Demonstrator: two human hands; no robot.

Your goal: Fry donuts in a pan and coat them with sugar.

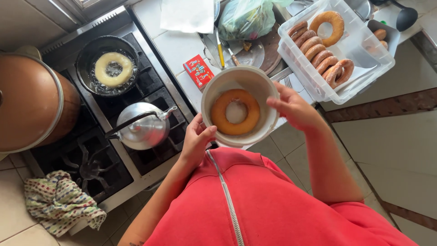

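I hold a white bowl (264, 91) in front of my chest with both hands. My left hand (196, 139) grips its near left rim and my right hand (293, 108) grips its right rim. Inside lies a golden fried doughnut ring (218, 114) on white sugar. A clear plastic tub (364, 59) at the upper right holds several sugared doughnuts (318, 52). On the stove at the left, a pale doughnut (114, 69) fries in oil in a black pan (86, 54).
A metal kettle (143, 127) sits on the front burner of the stove (159, 98). A large copper-coloured pot (32, 105) stands at the far left. A patterned cloth (57, 202), a red box (198, 71), a green bag (248, 18) and a black ladle (405, 18) are around.
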